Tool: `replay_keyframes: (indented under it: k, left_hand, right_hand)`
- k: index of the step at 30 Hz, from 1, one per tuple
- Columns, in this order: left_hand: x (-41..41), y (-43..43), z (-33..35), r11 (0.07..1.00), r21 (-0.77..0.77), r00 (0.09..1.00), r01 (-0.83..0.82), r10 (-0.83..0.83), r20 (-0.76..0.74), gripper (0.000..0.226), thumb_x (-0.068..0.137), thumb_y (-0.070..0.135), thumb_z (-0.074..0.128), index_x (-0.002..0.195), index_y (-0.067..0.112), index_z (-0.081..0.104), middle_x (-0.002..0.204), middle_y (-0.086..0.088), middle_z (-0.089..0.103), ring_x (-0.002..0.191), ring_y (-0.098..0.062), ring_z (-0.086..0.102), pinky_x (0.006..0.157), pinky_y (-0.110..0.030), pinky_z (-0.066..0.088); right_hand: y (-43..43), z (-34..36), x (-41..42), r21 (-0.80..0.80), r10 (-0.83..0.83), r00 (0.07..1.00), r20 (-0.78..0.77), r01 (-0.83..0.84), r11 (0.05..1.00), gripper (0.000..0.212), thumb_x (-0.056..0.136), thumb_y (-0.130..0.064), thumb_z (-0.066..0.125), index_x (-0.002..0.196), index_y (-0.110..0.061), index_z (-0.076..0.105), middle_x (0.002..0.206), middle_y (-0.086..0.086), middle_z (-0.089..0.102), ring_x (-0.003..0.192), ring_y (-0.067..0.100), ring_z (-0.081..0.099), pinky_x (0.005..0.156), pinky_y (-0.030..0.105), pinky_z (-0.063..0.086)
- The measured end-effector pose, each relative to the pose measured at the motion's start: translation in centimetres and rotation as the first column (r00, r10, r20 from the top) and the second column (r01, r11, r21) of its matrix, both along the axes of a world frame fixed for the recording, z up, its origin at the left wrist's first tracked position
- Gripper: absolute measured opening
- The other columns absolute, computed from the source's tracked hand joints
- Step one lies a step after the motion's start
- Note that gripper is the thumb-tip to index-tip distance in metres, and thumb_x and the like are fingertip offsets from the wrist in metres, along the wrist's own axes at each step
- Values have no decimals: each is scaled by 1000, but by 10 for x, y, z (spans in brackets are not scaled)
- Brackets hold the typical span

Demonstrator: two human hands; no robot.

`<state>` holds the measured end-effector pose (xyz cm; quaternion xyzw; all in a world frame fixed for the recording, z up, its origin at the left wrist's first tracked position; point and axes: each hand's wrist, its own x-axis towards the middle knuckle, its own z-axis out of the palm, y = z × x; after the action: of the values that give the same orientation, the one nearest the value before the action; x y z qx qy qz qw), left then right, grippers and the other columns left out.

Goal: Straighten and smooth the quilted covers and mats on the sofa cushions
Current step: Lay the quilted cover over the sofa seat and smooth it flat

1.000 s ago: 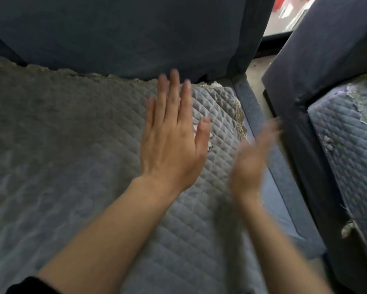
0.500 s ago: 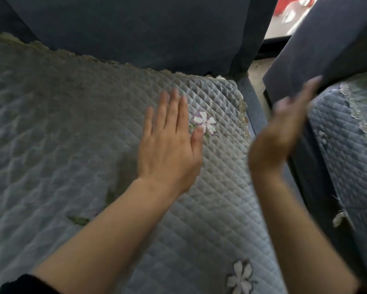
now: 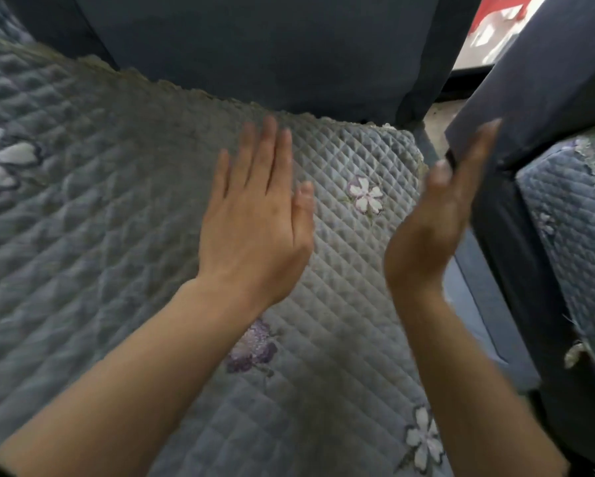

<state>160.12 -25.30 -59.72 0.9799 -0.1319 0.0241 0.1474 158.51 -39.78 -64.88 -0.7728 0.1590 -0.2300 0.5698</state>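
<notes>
Grey-blue diamond stitching, lace trim, embroidered flowers. Rested left hand (image 3: 254, 228), fingers straight, flat on quilted cover (image 3: 117, 208) spread over the seat. Held right hand (image 3: 430, 232) edgewise, fingers extended, above its right edge, gripping nothing.

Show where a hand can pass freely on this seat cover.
Free: the wide stretch of quilted cover left of the left hand, up to the backrest; also the near patch around the purple flower. Crowded: the cover's right edge, where the right hand stands edge-on beside the neighbouring sofa.
</notes>
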Motion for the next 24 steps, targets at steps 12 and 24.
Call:
replay_keyframes:
  k: [12, 24]
  left_hand:
    - [-47, 73, -17, 966, 260, 995, -2, 29, -100, 65, 95, 36, 11, 151, 3, 18, 160, -12, 15, 149, -24, 8, 118, -38, -3]
    - [-47, 152, 11, 927, 367, 993, -80, 104, -47, 68, 95, 42, 11, 153, 7, 17, 161, -7, 8, 149, -21, 0, 117, -38, -9]
  right_hand:
    - [32, 58, 10, 310, 60, 996, 63, -77, 948, 60, 97, -37, 26, 152, -14, 20, 158, -4, 21, 142, 2, 23, 112, 17, 26]
    - [98, 32, -11, 196, 481, 805, -348, -439, 877, 47, 105, -27, 29, 150, -18, 23, 158, -6, 17, 145, 5, 12, 120, 25, 9]
